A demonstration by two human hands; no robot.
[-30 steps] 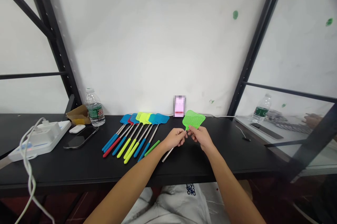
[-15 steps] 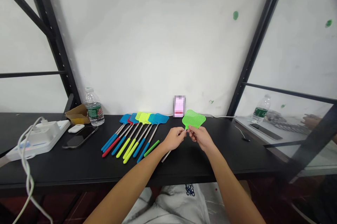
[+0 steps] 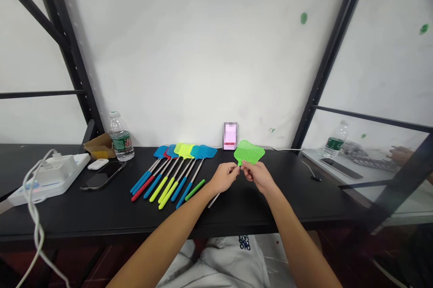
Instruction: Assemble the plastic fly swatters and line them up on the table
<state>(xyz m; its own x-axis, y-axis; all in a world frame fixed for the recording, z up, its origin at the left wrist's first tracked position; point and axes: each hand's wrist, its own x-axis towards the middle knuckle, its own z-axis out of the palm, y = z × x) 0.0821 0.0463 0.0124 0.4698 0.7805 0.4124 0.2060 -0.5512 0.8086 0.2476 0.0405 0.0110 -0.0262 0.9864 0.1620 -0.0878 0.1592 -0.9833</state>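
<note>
From the head camera, the left hand and the right hand meet above the middle of the counter, nearer its back edge than its front. Both are closed in a tight pinch on the narrow neck of a green plastic fly swatter head, though the exact placing of the fingers is too small to tell. The mesh head sits just beyond the fingertips, clear of the grip, and stands tilted with its wide end up and away from the person, its long axis running toward the wall and leaning slightly right. A thin silver metal rod lies on the counter below the left hand, angled toward the front edge. Left of the hands, a row of fly swatters with blue, red and yellow-green handles lies with the heads at the back edge, and a short green handle lies just beside them. A pixelated pink object stands against the wall behind the green head, while a water bottle and a smartphone sit toward the left end
</note>
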